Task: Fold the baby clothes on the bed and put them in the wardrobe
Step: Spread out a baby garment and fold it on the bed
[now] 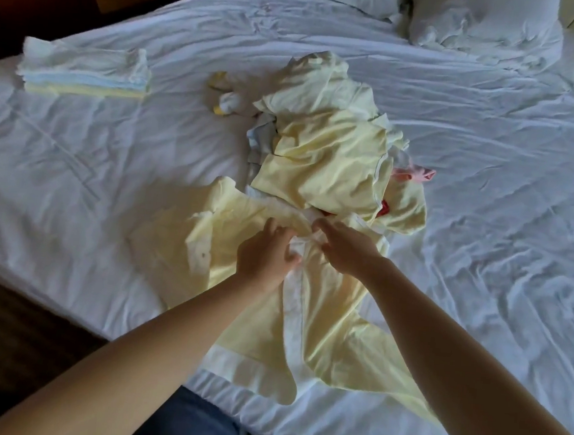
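Note:
A pale yellow baby garment [318, 326] with white trim lies spread on the white bed, near its front edge. My left hand [267, 257] and my right hand [346, 247] are side by side at its upper middle, their fingers curled into the white trimmed edge there. Just beyond them sits a heap of unfolded baby clothes [329, 145], mostly yellow and cream, with pink and red bits at its right side. A neat stack of folded clothes [84, 71] lies at the far left of the bed.
A small white and yellow item [227, 101], maybe socks, lies left of the heap. Two white pillows [483, 23] are at the head of the bed. The white sheet [502, 217] is rumpled. Dark floor [12, 333] and my jeans-clad leg show at the lower left.

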{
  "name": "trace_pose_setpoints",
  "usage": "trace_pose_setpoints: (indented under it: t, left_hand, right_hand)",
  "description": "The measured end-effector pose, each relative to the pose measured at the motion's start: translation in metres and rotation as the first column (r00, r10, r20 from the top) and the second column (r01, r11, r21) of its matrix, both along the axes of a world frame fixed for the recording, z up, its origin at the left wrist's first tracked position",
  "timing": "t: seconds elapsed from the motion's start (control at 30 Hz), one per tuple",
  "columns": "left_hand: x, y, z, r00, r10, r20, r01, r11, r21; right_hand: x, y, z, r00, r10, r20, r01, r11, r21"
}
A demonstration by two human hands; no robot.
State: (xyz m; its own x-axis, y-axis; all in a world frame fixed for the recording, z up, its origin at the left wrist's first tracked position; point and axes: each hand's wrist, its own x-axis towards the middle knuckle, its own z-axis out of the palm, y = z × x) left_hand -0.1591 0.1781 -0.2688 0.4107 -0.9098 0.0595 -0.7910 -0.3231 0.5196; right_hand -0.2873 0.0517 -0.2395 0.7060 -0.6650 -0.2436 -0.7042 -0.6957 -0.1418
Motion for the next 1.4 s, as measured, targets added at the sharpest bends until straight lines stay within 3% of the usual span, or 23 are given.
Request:
trace_pose_setpoints:
  t: [0.23,0.43,0.53,0.63,0.73,0.83,0.93,1.0,1.1,1.23,1.4]
  left_hand:
    - [0.001,-0.008,0.007,0.995,-0.016,-0.095,0.011,0.999,-0.050]
    - [0.003,0.009,0.026,0.987,-0.040,-0.155,0.021,0.993,-0.120]
    - [0.007,0.029,0.045,0.989,-0.086,-0.117,0.065,0.982,-0.178]
    - [0.015,0.054,0.061,0.993,-0.025,-0.117,0.000,0.978,-0.208]
    - [0.028,0.078,0.069,0.994,0.046,-0.097,-0.064,0.978,-0.199]
    - [0.042,0.095,0.067,0.993,0.083,-0.079,-0.094,0.985,-0.144]
    - [0.051,0.103,0.056,0.999,0.026,0.029,-0.028,0.997,0.066]
    - [0.051,0.103,0.048,0.995,-0.011,0.104,-0.003,0.991,0.136]
    - [0.046,0.089,0.047,0.988,-0.003,0.155,-0.010,0.997,0.081]
    - [0.040,0.056,0.047,0.987,-0.009,0.159,0.006,1.000,0.020]
    - [0.050,0.017,0.038,0.989,-0.034,0.141,0.024,0.997,0.071]
  right_hand:
    - [0.011,-0.003,0.006,0.998,-0.003,-0.064,0.002,1.000,-0.008]
    - [0.009,0.010,0.020,0.986,0.008,-0.168,-0.028,0.993,-0.117]
    - [0.012,0.023,0.030,0.999,-0.030,-0.014,0.026,0.982,-0.186]
    - [0.023,0.039,0.039,0.978,0.010,0.210,0.038,0.974,-0.223]
    - [0.044,0.061,0.048,0.939,0.080,0.334,0.000,0.972,-0.234]
    - [0.060,0.079,0.045,0.941,0.069,0.330,-0.018,0.988,-0.156]
    - [0.061,0.088,0.032,0.982,0.056,0.178,-0.059,0.998,0.013]
    - [0.052,0.091,0.025,0.988,0.050,0.148,-0.056,0.998,0.037]
    - [0.033,0.085,0.023,0.970,0.000,0.244,0.001,1.000,-0.002]
    - [0.006,0.061,0.023,0.927,-0.172,0.332,0.202,0.978,-0.059]
    - [-0.012,0.027,0.012,0.880,-0.354,0.317,0.374,0.928,-0.002]
